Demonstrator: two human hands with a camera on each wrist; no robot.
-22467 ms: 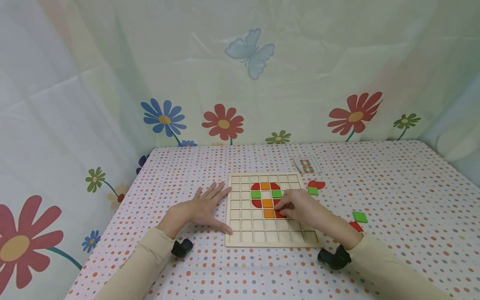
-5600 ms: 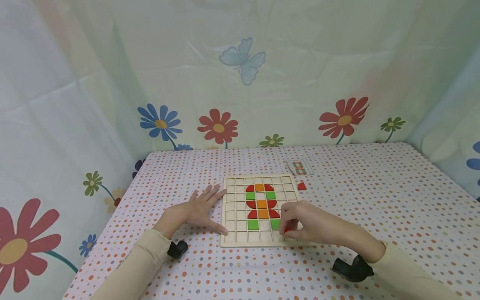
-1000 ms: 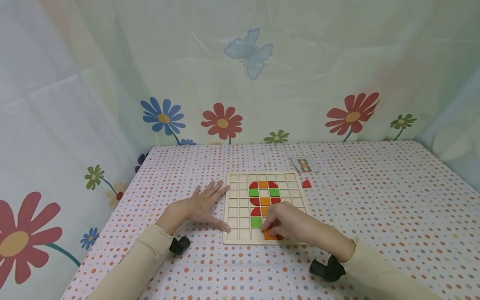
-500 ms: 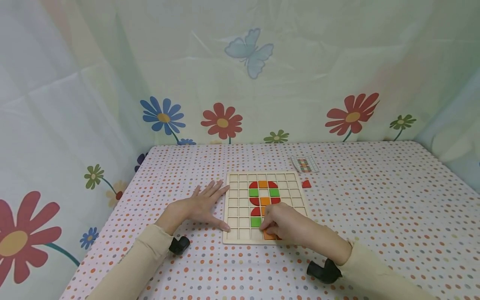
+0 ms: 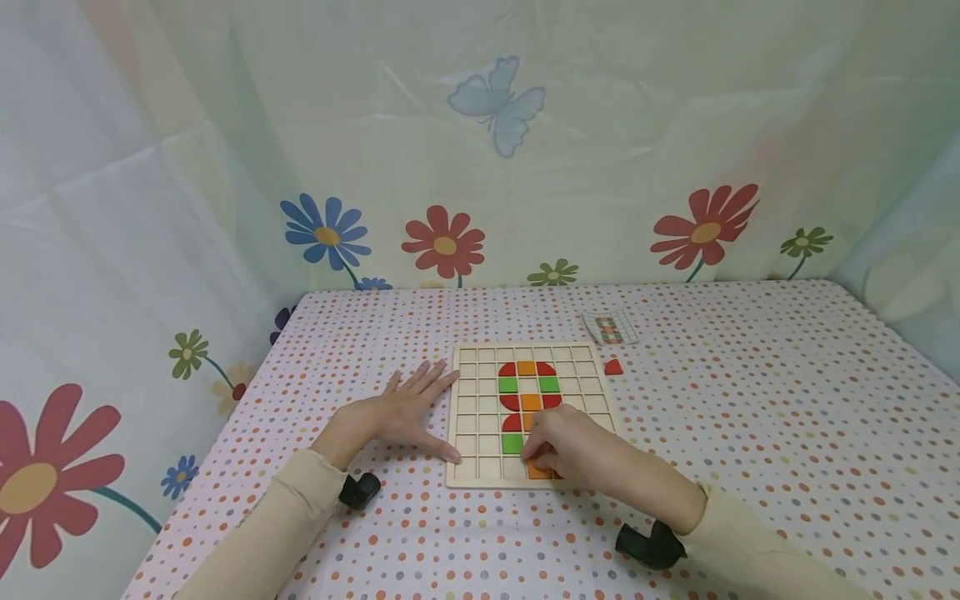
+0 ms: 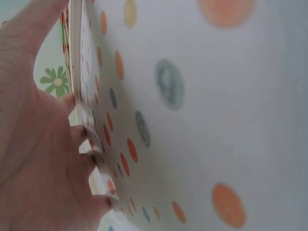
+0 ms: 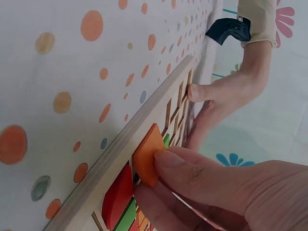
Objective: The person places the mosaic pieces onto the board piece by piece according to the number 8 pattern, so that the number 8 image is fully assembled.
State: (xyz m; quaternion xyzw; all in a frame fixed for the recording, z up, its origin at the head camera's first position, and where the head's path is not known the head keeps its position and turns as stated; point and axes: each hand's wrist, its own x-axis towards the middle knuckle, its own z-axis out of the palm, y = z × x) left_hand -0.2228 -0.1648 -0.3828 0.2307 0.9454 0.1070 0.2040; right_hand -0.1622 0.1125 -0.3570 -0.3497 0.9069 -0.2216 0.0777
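A wooden grid board [image 5: 467,425] lies on the table, with red rounded, green square and orange square tiles set in its middle columns. My right hand [image 5: 577,443] pinches an orange square tile [image 7: 148,154] between thumb and fingers, tilted over a cell in the board's front row. Beside it in the right wrist view sits a red tile [image 7: 118,197], largely covered by my hand in the head view. To the left, a green tile [image 5: 512,443] shows in the row behind. My left hand [image 5: 393,421] is spread flat, its thumb and index fingertip at the board's left edge.
One loose red rounded tile [image 5: 613,367] lies just off the board's right edge. Behind it is a small card [image 5: 609,329] printed with a coloured grid pattern. A dotted cloth [image 5: 750,400] covers the table, and a flowered curtain [image 5: 600,150] hangs behind.
Since the earliest frame, the loose tiles at the right have dwindled to one red piece and more tiles fill the front rows. Over the last second, the orange tile and both hands have barely moved.
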